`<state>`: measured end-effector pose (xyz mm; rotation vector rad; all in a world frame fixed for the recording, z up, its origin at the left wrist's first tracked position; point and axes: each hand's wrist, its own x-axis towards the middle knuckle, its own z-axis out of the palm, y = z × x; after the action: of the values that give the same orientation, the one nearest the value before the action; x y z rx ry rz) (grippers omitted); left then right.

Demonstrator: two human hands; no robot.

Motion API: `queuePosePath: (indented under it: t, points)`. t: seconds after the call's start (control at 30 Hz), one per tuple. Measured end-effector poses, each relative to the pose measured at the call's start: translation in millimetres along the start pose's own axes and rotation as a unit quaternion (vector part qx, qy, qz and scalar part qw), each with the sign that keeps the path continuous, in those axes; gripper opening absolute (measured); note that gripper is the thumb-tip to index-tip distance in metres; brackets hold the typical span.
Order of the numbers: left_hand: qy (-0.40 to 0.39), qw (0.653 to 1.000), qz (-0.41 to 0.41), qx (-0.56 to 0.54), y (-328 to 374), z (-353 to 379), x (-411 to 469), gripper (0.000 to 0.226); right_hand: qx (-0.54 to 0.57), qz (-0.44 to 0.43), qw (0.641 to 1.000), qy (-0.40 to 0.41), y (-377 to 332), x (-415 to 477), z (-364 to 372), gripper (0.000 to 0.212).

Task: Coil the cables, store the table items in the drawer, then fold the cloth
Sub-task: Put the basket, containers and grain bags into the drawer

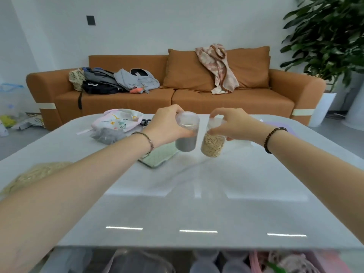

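My left hand (167,125) grips a clear jar with dark grey contents (187,134), held tilted above the white glossy table (197,194). My right hand (230,121) holds a second clear jar filled with pale grain (213,143) by its lid; the two jars are side by side, almost touching. Below the table's near edge an open drawer (177,262) shows plastic containers and pink items. A pale green quilted cloth (159,157) lies on the table under my left wrist. No cable is clearly visible.
A pastel drawstring pouch (118,120) and a grey bag (108,135) lie at the table's far left. A woven beige mat (33,175) sits at the left edge. Behind stands an orange sofa (177,95) with bags and a patterned garment. A potted plant (331,36) stands right.
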<state>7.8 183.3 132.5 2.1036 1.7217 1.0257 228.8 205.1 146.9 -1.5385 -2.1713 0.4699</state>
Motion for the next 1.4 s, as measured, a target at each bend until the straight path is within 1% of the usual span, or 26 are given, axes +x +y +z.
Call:
queuePosePath:
  t: [0.07, 0.13, 0.2, 0.27, 0.4, 0.5, 0.6, 0.83, 0.9, 1.0, 1.17, 1.3, 1.4]
  points:
    - [-0.014, 1.000, 0.008, -0.003, 8.7, -10.8, -36.5, 0.070, -0.034, -0.027, 0.999, 0.019, -18.0, -34.9, -3.8, 0.042]
    - [-0.010, 1.000, 0.018, -0.001, 17.9, -19.2, -73.5, 0.076, -0.075, -0.053, 0.995, 0.035, -36.0, -71.2, -8.0, 0.044]
    - [-0.002, 1.000, 0.022, -0.020, 26.0, -27.6, -110.0, 0.073, -0.080, -0.070, 0.994, 0.039, -52.7, -111.2, -11.7, 0.044]
    - [-0.003, 0.999, 0.024, -0.030, 31.8, -34.7, -142.7, 0.071, -0.059, -0.083, 0.994, 0.035, -62.5, -148.6, -13.2, 0.042]
    - [-0.028, 0.998, 0.043, -0.040, 42.7, -41.2, -210.5, 0.067, -0.062, -0.099, 0.993, 0.027, -63.1, -219.4, -4.1, 0.044]
    - [-0.065, 0.996, 0.049, -0.046, 50.6, -31.7, -250.4, 0.063, -0.069, -0.103, 0.992, 0.006, -55.9, -255.6, 9.5, 0.043]
    - [-0.118, 0.991, 0.049, -0.038, 49.8, -11.4, -276.1, 0.062, -0.093, -0.093, 0.991, -0.031, -44.6, -278.4, 25.6, 0.042]
    - [-0.185, 0.980, 0.038, -0.054, 31.0, 28.9, -298.4, 0.064, -0.100, -0.094, 0.981, -0.140, -20.1, -303.4, 48.9, 0.043]
    - [-0.215, 0.975, 0.036, -0.054, 27.2, 35.5, -299.2, 0.064, -0.115, -0.104, 0.971, -0.183, -16.0, -304.4, 51.7, 0.046]
    - [-0.258, 0.963, 0.034, -0.065, 23.4, 41.9, -294.3, 0.064, -0.166, -0.119, 0.949, -0.238, -12.4, -300.0, 53.9, 0.055]
    - [-0.312, 0.945, 0.059, -0.074, 20.8, 44.7, -276.2, 0.063, -0.184, -0.103, 0.937, -0.279, -9.5, -280.2, 46.3, 0.059]
    - [-0.335, 0.936, 0.091, -0.063, 17.6, 49.9, -271.4, 0.064, -0.211, -0.110, 0.923, -0.302, -5.6, -273.6, 55.8, 0.064]
    - [-0.354, 0.927, 0.120, -0.017, 12.9, 60.2, -275.6, 0.065, -0.221, -0.139, 0.914, -0.309, 4.1, -276.3, 72.4, 0.055]
